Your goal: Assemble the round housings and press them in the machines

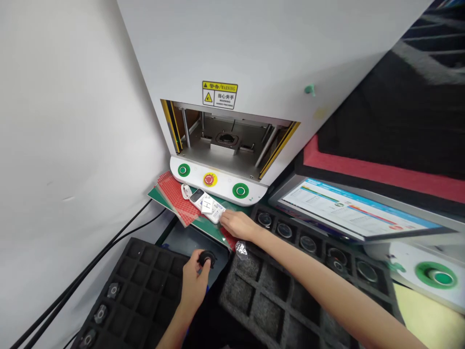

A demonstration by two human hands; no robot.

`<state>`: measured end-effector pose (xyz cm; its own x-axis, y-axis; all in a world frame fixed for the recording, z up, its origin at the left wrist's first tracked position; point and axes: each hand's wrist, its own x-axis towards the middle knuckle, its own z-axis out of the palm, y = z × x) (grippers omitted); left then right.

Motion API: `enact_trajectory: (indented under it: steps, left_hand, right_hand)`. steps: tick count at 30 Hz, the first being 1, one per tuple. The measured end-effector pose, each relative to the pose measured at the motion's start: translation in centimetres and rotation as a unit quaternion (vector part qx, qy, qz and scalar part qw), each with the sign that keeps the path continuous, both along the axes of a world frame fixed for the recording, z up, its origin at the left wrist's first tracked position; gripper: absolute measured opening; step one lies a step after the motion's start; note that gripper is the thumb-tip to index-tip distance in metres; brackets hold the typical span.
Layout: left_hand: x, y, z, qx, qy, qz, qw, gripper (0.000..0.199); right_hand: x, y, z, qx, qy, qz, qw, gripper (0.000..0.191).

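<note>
Two bare hands reach out before a white machine [174,58] with an open bay. The left hand [193,281] holds a small, round black part [207,258] between thumb and fingers, near a black foam tray [124,263] of square compartments. The right hand [240,225] has curled fingers at the near end of a white handheld device [218,213] with a dark screen; whether they grip it, I cannot tell. A white square tag [207,205] marked H lies on the device.
</note>
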<state>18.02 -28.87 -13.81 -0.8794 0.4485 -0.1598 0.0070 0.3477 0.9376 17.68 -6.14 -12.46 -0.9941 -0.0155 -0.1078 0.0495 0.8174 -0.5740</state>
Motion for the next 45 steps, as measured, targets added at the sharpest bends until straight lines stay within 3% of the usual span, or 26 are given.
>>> enact_trajectory:
  steps: [3,5,8,11,15,20,24,30,33,45]
  left_hand:
    - [0.9,0.4,1.7,0.012,-0.004,-0.002,1.0,0.021]
    - [1.8,1.0,3.1,0.022,-0.007,-0.011,1.0,0.02]
    - [3.7,2.4,5.3,0.045,-0.01,-0.04,0.998,0.02]
    - [5.8,4.2,6.9,0.085,0.0,-0.093,0.992,0.019]
    - [8.6,6.5,8.8,0.114,0.047,-0.176,0.977,0.016]
    - [11.8,8.3,11.3,0.127,0.131,-0.282,0.942,0.024]
    - [14.0,9.0,12.0,0.151,0.196,-0.324,0.913,0.036]
    - [15.8,9.7,11.7,0.229,0.33,-0.334,0.853,0.049]
    - [16.0,9.8,11.8,0.233,0.356,-0.346,0.836,0.054]
    - [16.8,9.1,11.2,0.209,0.365,-0.312,0.852,0.048]
  right_hand:
    - [2.3,-0.1,2.5,-0.113,0.101,-0.07,0.986,0.021]
    - [5.4,-1.2,4.5,-0.2,0.18,-0.142,0.953,0.027]
    - [11.5,-4.2,6.9,-0.325,0.281,-0.274,0.86,0.03]
    - [16.5,-7.7,8.0,-0.434,0.324,-0.356,0.761,0.029]
    - [19.3,-10.2,8.8,-0.54,0.345,-0.407,0.652,0.029]
    - [21.1,-9.5,10.5,-0.598,0.407,-0.433,0.539,0.031]
    - [22.9,-8.8,11.6,-0.646,0.444,-0.413,0.464,0.027]
    - [25.0,-8.9,12.0,-0.699,0.426,-0.397,0.414,0.033]
    - [25.5,-9.1,12.2,-0.723,0.419,-0.381,0.394,0.03]
    - [25.5,-9.1,12.8,-0.741,0.41,-0.385,0.368,0.035]
